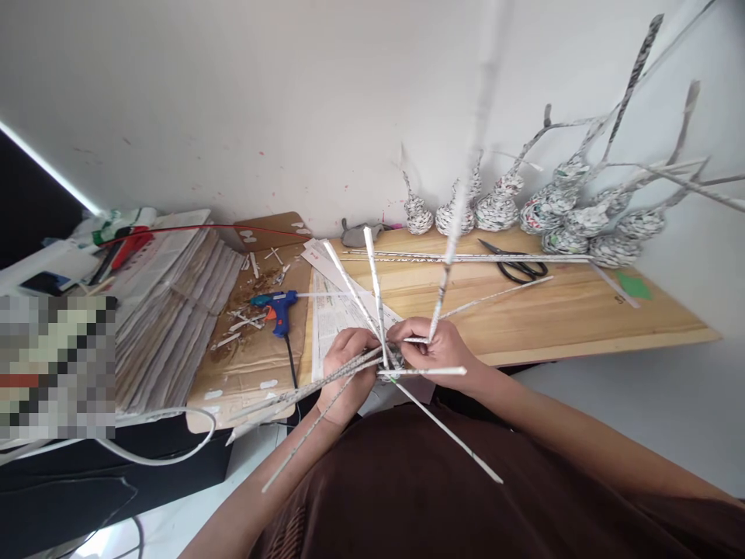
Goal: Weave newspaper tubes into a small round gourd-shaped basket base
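Between your hands sits the small paper weave, its spokes fanning out; your left hand is closed on its side, and your right hand pinches a long paper strip that rises beyond it. This looks like the shaping of a strip around the spokes; the next move seems to call for a firm left hold and even tension from the right. Beyond your left hand lies the glue gun; beyond your right, scissors on the tabletop, then woven gourds by the wall.
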Demonstrator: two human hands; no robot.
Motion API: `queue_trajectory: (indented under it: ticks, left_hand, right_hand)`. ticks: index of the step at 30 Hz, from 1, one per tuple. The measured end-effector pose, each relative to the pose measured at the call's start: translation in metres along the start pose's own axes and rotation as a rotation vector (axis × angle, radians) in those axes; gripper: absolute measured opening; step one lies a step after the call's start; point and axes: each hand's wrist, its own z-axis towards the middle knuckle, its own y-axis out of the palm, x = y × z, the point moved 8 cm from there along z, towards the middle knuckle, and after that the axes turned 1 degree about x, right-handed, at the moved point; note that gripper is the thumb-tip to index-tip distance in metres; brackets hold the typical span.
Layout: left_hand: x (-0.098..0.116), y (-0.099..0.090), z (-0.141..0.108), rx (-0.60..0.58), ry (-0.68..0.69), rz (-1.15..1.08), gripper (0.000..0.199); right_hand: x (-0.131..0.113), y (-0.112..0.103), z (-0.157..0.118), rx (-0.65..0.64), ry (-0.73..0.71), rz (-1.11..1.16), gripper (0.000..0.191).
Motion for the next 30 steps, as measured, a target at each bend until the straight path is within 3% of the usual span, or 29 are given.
queue_trajectory:
  ticks: [8,14,19,27,30]
  left_hand:
    - [0.005,-0.002,0.002,0.033,0.033,-0.042,0.014]
    - [0.002,0.004,0.005,-0.058,0.043,-0.035,0.014]
    - [0.004,0.005,0.008,-0.067,0.031,-0.065,0.011]
    - [-0.012,0.005,0.010,-0.078,-0.143,-0.099,0.008]
    - [-0.016,0.003,0.012,-0.086,-0.180,-0.119,0.004]
  right_hand:
    - [-0.001,-0.007,-0.004,0.067,0.010,-0.038,0.018]
    - [0.003,-0.012,-0.005,0.109,0.095,-0.110,0.009]
    - [0.010,-0.017,0.001,0.056,0.187,-0.262,0.008]
    - [-0.004,-0.006,0.010,0.056,0.065,-0.203,0.006]
    - [-0.014,0.005,0.015,-0.026,0.000,-0.155,0.022]
